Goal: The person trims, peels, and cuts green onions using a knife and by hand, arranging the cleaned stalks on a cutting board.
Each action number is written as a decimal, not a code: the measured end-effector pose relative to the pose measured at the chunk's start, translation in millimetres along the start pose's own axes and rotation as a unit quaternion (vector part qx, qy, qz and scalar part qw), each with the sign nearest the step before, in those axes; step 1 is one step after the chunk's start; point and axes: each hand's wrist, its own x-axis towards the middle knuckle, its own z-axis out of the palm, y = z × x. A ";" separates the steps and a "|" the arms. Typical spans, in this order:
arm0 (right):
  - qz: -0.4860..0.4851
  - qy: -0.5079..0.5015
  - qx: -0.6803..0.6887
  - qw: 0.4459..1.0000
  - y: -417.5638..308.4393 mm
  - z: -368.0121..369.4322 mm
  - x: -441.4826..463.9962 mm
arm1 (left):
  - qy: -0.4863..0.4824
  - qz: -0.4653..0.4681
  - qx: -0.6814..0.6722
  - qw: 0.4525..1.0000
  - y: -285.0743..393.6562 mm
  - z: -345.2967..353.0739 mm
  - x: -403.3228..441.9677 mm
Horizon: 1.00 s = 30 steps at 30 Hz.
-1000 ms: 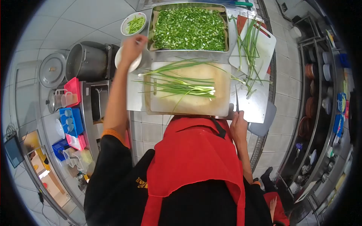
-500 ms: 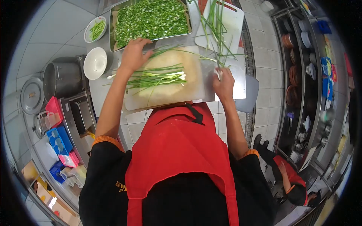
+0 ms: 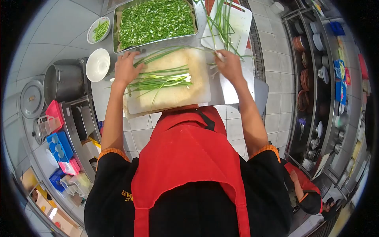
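Observation:
My right hand (image 3: 229, 66) is closed, pinching the white ends of spring onions (image 3: 173, 49) whose green leaves stretch left across the top of the cutting board (image 3: 199, 89). At the board's left edge, my left hand (image 3: 127, 68) rests open with its fingers spread, close to the leaf tips. Below those stalks, a bunch of spring onions (image 3: 164, 81) lies on the board, white ends to the right. More spring onions (image 3: 223, 25) lie on a white cutting board (image 3: 241, 27) at the upper right.
Beyond the board stands a metal tray (image 3: 114, 39) filled with chopped spring onion (image 3: 158, 23). Left of it are a white bowl (image 3: 98, 65) and a bowl of cut green pieces (image 3: 101, 31). Shelves line the right side, where another person (image 3: 304, 183) is present.
My right hand has moved up and left, bringing stalks along the board's top edge. My left hand has drawn back left and down from beside the tray.

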 end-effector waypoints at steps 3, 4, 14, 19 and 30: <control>0.027 -0.027 0.142 0.989 -27.8 -36.0 13.4 | -0.054 -0.059 -0.333 0.939 24.8 -8.4 -1.9; 0.026 -0.028 0.140 0.989 -45.6 -52.3 18.3 | -0.122 -0.028 -0.425 0.897 39.6 -10.8 -3.1; 0.187 -0.183 0.369 0.892 -112.3 -105.0 8.8 | -0.219 0.033 -0.903 0.369 196.1 -15.1 9.6; 0.196 -0.216 0.306 0.906 -114.1 -89.8 8.3 | -0.156 -0.063 -0.894 0.415 171.0 -21.8 2.6; 0.150 -0.354 0.270 0.882 -125.2 -19.8 28.5 | -0.047 -0.158 -0.802 0.574 122.6 -1.8 -35.4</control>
